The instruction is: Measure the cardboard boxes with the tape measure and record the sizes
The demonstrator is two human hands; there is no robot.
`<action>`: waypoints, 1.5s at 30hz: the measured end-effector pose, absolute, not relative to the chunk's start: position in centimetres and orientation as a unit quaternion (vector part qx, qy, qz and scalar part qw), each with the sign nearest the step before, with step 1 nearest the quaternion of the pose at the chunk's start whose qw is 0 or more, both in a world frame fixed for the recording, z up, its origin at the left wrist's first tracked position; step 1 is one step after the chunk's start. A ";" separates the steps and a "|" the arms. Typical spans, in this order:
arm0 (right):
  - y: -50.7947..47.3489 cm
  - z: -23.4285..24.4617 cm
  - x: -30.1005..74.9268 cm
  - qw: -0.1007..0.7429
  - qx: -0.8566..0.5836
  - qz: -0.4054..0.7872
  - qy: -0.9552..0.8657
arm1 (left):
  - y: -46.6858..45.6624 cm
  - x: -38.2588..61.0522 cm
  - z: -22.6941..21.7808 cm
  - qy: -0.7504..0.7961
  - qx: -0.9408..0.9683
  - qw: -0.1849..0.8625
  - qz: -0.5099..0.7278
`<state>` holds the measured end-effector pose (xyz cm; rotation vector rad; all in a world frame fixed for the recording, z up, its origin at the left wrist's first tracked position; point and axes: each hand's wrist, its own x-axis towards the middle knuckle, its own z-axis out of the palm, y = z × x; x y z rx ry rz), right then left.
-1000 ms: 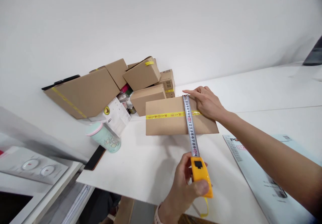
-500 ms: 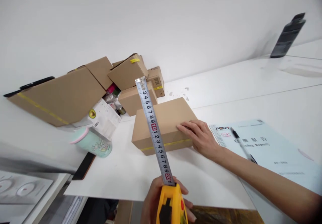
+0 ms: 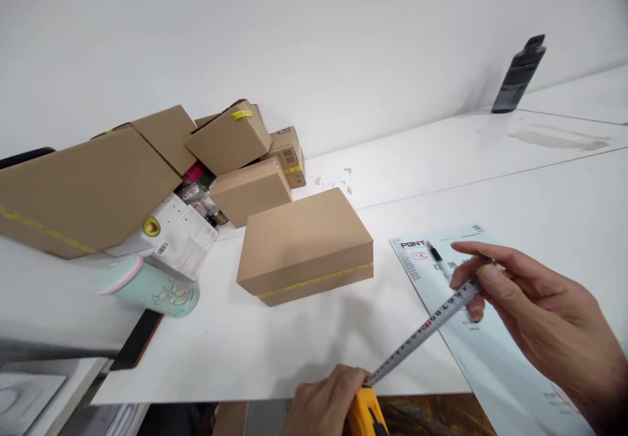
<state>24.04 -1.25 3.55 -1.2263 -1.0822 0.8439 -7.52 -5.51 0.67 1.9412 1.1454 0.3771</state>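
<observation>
Plainly, "PONY" (image 3: pixel 413 244) tops the report (image 3: pixel 483 361) (right hand (image 3: pixel 540 312) holds tape (image 3: pixel 424 333)).

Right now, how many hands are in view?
2: the left hand holds the yellow tape measure at the picture's bottom edge; the right hand holds its blade near the end, over the light-blue report. No other hand shows.

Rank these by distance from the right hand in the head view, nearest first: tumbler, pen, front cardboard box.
1. Pen: on the blue report, by the right hand.
2. Front cardboard box: left of the report.
3. Tumbler: far left.
</observation>
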 end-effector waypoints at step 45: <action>2.9 0.3 27.6 0.571 -0.625 0.300 -0.439 | 3.0 3.1 2.4 0.220 0.937 0.146 0.229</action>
